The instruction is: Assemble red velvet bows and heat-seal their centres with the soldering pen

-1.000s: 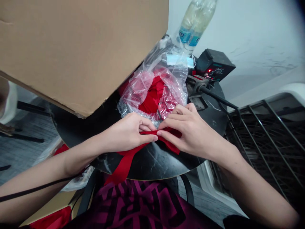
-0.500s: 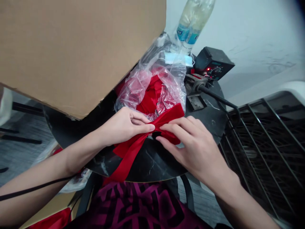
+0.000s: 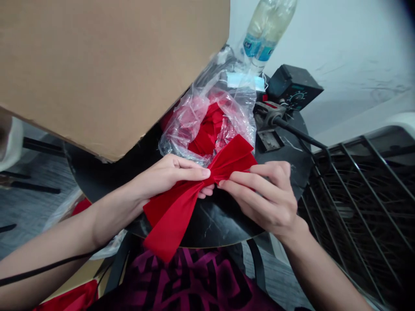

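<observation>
My left hand (image 3: 168,177) pinches the gathered middle of a red fabric strip (image 3: 171,211), thumb and fingers closed on its pleats. My right hand (image 3: 269,196) grips the same pinch from the right, fingers curled under the cloth. The strip fans out on both sides like a bow: one wing rises to the upper right, the other hangs down over the near edge of the round black table (image 3: 220,224). Just behind my hands lies a clear plastic bag (image 3: 201,116) with more red fabric inside.
A large cardboard box (image 3: 106,65) fills the upper left. A plastic water bottle (image 3: 266,30) stands at the back beside a black control unit (image 3: 293,93) with a dial and a black-handled tool (image 3: 292,129). A dark wire grille (image 3: 366,198) is at the right.
The flat folded strip has been gathered at its middle and lifted off the table, its ends fanning out into a bow. My right hand has turned from lying flat on it to gripping from below.
</observation>
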`<state>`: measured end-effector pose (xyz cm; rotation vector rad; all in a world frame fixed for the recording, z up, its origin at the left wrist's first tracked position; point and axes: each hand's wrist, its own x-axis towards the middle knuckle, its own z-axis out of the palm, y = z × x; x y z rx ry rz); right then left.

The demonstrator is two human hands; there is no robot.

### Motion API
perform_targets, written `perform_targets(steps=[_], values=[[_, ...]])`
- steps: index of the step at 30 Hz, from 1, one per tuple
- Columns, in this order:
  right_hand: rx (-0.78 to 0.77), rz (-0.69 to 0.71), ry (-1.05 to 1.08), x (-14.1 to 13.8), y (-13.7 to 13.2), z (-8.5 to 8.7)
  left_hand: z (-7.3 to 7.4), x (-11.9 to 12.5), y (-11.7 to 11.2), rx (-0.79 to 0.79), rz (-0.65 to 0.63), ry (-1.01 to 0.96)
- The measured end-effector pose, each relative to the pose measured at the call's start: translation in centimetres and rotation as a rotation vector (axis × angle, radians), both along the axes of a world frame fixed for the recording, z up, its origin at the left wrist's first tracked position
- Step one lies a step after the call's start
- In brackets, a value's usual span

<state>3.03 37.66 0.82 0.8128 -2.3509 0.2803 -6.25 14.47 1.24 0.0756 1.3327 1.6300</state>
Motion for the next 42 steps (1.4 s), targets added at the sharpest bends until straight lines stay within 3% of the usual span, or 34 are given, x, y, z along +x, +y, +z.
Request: perform_targets(steps=[3,6,8,13,21,26,33,38,42], values=[[-0.063,-0.074,0.066,-0.4,-0.5,-0.3,-0.5,0.4,0.3,-0.022,0.193,0.033],[-0.380,-0.229,-0.085,-0.4,-3.0,-0.2,-0.6,0.7,0.7,-0.064,0.407,0.223],[-0.539,-0.265,-0.234,-0.3,-5.0,-0.2,-0.3,0.9,1.0,-0.090,0.461,0.323],[-0.718,-0.310,-0.435,-0.5,-7.6,-0.6,0.4,1.3,1.2,-0.099,0.516,0.464],[-1.073,-0.342,-0.597,0.0,-7.7,-0.8,0.2,1.9,1.0,-0.038,0.541,0.418],[-1.246,-0.251,-0.829,0.4,-7.4,-1.3,0.4,1.9,1.1,-0.035,0.523,0.411],[-1.409,-0.320,-0.578,-0.2,-8.1,-0.7,1.1,1.5,1.1,0.000,0.439,0.508],[-1.557,-0.259,-0.576,-0.6,-8.7,-1.1,1.4,2.0,1.0,-0.061,0.409,0.605],[-1.620,-0.218,-0.572,-0.7,-8.8,-1.5,1.2,1.8,1.0,-0.014,0.386,0.564]])
